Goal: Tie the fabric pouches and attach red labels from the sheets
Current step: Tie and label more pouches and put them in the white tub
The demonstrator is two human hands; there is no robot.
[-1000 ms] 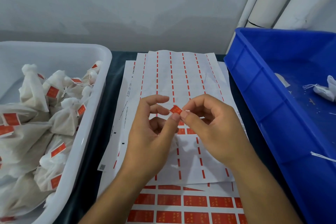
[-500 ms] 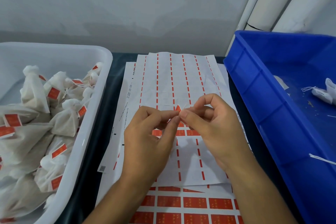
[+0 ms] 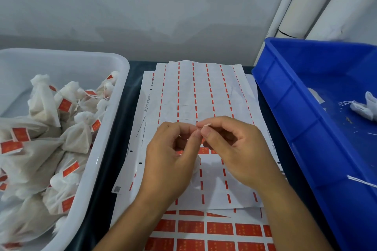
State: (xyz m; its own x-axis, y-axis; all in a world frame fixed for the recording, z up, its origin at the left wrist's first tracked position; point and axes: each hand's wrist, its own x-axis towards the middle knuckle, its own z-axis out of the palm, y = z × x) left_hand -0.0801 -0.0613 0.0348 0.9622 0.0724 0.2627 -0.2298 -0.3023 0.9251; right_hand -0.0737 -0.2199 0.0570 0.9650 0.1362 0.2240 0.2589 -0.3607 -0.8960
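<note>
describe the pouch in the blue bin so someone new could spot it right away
Start at the blue bin on the right of the label sheets. On its floor near the far right edge lies a small white fabric pouch with a loose white string. Unlike the pouches heaped in the white tub on the left, it shows no red label.

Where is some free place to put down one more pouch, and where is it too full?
The blue bin has bare floor between its left wall and the few loose pouches at its right. The white tub has room only in its far left corner; the rest is piled with labelled pouches. Label sheets and both hands cover the middle.
</note>
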